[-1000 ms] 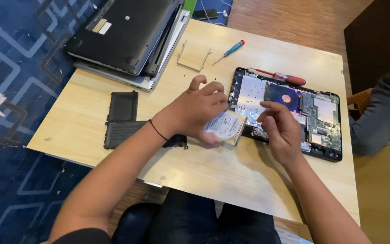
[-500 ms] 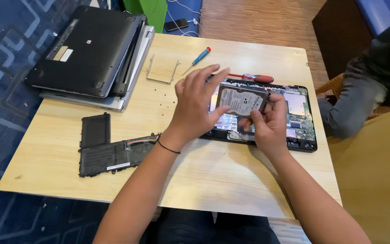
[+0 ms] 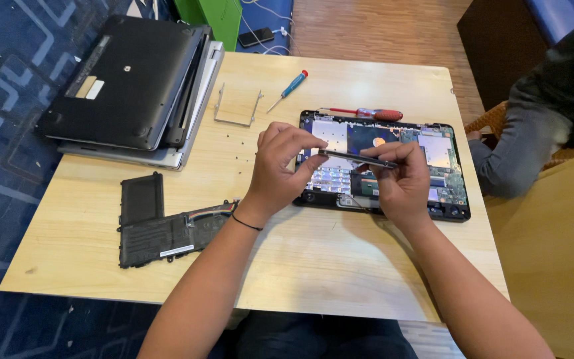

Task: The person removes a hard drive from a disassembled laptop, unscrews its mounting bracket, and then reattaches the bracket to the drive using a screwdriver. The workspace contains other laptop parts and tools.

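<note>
Only one view is given, taken from a camera worn on the head and aimed steeply downward and forward. The wooden worktop (image 3: 340, 266) is seen from above at arm's length, almost whole, with its near edge low in the frame. Both forearms enter from the bottom edge. Blue patterned carpet is caught at the left, wooden floor along the top.
</note>
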